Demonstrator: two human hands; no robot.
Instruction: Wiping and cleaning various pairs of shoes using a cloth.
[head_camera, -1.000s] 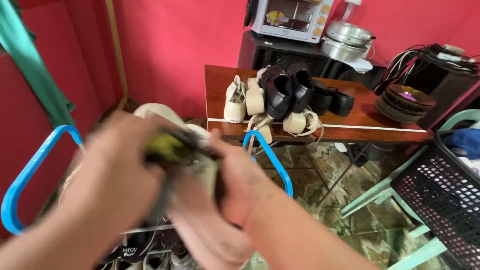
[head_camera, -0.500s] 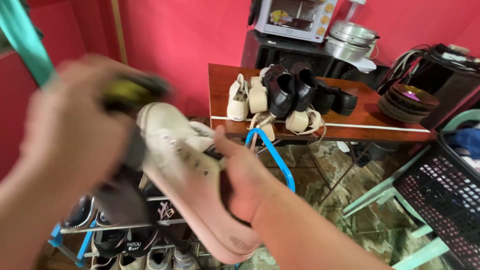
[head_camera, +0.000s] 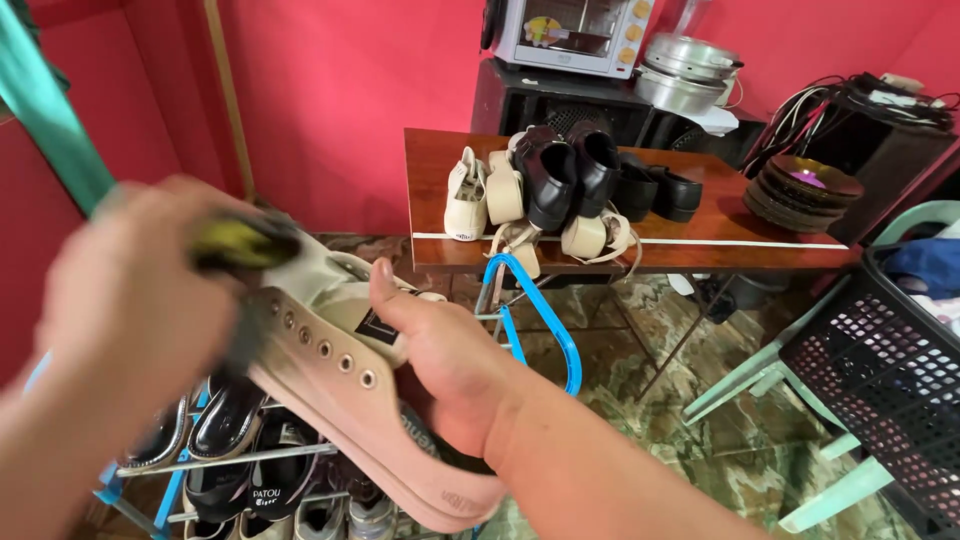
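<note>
My right hand (head_camera: 450, 365) grips a cream canvas sneaker (head_camera: 340, 375) with metal eyelets and a pinkish sole, held on its side, toe pointing up-left. My left hand (head_camera: 130, 290), blurred with motion, holds a yellow-green and dark brush (head_camera: 240, 243) against the sneaker's toe. Both hands are above a shoe rack (head_camera: 200, 462).
The blue-framed rack below holds several dark and light shoes. A wooden table (head_camera: 700, 235) carries cream and black shoes (head_camera: 555, 185) and stacked dark plates (head_camera: 800, 195). A black mesh basket (head_camera: 880, 370) sits on a pale green chair (head_camera: 800, 385) at right. A toaster oven (head_camera: 565, 30) and pots stand behind.
My left hand with the brush swept up to the left, then came back down onto the toe. The sneaker turned so its eyelet side faces up.
</note>
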